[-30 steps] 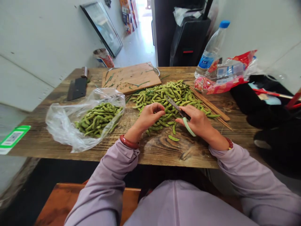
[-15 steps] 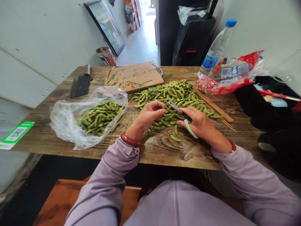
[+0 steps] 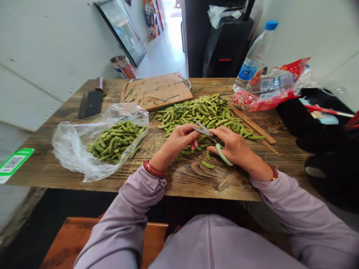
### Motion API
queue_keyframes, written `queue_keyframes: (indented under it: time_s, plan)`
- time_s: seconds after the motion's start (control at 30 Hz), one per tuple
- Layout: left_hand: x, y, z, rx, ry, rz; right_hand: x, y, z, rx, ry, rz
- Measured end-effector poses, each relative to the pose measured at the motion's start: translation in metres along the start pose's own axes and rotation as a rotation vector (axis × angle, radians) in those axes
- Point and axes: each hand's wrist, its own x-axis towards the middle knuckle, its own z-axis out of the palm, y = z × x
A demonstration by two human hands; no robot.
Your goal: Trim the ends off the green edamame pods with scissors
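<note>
My right hand (image 3: 234, 145) is wrapped round a pair of scissors (image 3: 223, 155) with pale green handles; the blades are spread and point toward my left hand. My left hand (image 3: 181, 140) is closed in a pinch at the blades, on an edamame pod mostly hidden by the fingers. Behind and beneath both hands lies a loose pile of edamame pods (image 3: 209, 108). A single pod (image 3: 208, 164) rests on the wood in front of the pile. Left of my left hand, a clear plastic bag (image 3: 74, 151) lies spread with more pods (image 3: 116, 142) in it.
On the wooden table (image 3: 185, 183) are a cutting board (image 3: 157, 89) with green scraps, a cleaver (image 3: 92, 103) at the left and wooden chopsticks (image 3: 256, 129). A water bottle (image 3: 248, 69), red plastic packaging (image 3: 276, 101) and a black bag (image 3: 322, 138) stand to the right.
The scissor blades have opened wider and come to the fingertips of my left hand. My left fingers have turned, hiding the green tip that showed between them. The view has shifted slightly.
</note>
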Motion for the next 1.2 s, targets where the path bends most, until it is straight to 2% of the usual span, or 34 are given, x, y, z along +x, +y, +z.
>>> queue_keyframes:
  time_s: [0.4,0.6,1.2]
  plan:
    - [0.0,-0.003,0.005,0.144,0.065,0.024,0.0,-0.001,0.003,0.031,0.007,-0.031]
    - [-0.001,-0.003,0.008,0.134,0.077,0.046,0.0,0.0,0.003,0.03,0.018,-0.059]
    - [-0.002,0.003,-0.003,0.097,0.007,-0.046,-0.001,-0.004,-0.002,-0.015,-0.024,-0.017]
